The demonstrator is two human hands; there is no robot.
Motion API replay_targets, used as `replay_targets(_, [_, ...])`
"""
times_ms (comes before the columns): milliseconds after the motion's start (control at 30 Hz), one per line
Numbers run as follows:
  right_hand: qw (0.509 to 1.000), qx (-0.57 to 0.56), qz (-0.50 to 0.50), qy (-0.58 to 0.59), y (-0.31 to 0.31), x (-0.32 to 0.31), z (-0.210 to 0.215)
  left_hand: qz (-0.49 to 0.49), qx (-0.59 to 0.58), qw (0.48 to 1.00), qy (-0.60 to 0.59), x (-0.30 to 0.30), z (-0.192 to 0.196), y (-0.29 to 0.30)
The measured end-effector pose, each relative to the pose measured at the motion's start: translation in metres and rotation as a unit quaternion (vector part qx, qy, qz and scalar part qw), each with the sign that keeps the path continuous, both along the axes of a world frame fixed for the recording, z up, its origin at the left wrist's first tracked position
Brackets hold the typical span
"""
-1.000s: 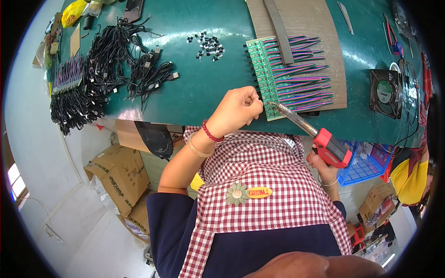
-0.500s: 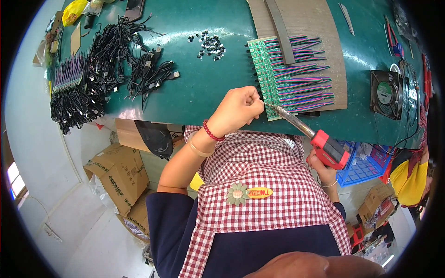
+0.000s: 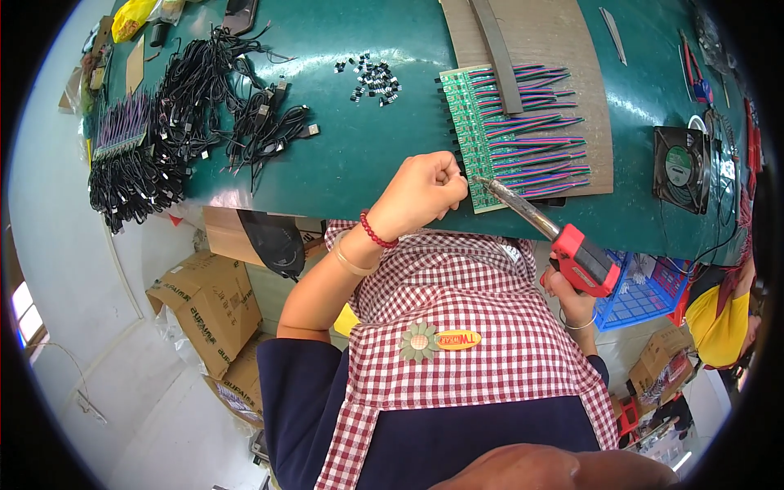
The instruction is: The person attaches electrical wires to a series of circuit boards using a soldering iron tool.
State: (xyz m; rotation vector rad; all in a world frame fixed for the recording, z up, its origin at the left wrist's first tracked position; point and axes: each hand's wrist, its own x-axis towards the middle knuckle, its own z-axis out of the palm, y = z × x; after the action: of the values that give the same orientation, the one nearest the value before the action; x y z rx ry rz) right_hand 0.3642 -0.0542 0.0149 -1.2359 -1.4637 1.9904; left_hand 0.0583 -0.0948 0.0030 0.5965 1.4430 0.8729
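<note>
My left hand [image 3: 429, 188] is closed in a pinch at the near left corner of a green circuit board panel [image 3: 470, 139]. Whatever its fingertips hold is hidden. My right hand [image 3: 569, 298] grips a red and black soldering iron [image 3: 584, 261] from below. The iron's tip rests on or just over the board's near end, close to my left fingers. Small black parts line the panel's left edge. Bundles of pink, blue and black wires [image 3: 539, 155] run off its right side. A flat grey bar [image 3: 496, 57] lies across the far wires.
The panel lies partly on a brown board [image 3: 592, 106]. Loose small black-and-white parts [image 3: 376, 82] lie left of it, with tangled black USB cables [image 3: 269, 122] farther left. At the right are a black fan [image 3: 680, 167] and red-handled pliers [image 3: 694, 77]. A blue basket [image 3: 645, 290] sits below the table edge.
The soldering iron's tip has shifted slightly away from me along the board, and its red body sits a little farther right. My left hand keeps its pinch in nearly the same place.
</note>
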Motion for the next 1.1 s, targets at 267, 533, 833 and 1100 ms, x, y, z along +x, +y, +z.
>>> replay_targets(267, [0.993, 0.102, 0.033, -0.042, 0.000, 0.003, -0.001, -0.003, 0.000, 1.000, 0.006, 0.000, 0.001, 0.000])
replay_targets(533, [0.996, 0.074, 0.028, -0.033, 0.000, 0.000, 0.001, 0.000, 0.000, 1.000, 0.003, -0.001, 0.001, 0.000])
replay_targets(833, [0.996, 0.071, 0.036, -0.045, -0.001, 0.005, -0.006, -0.002, -0.001, 1.000, 0.007, -0.001, 0.002, 0.001])
replay_targets(1100, [0.992, 0.093, 0.053, -0.060, -0.002, 0.007, -0.011, 0.002, 0.004, 1.000, -0.004, -0.001, -0.001, -0.001])
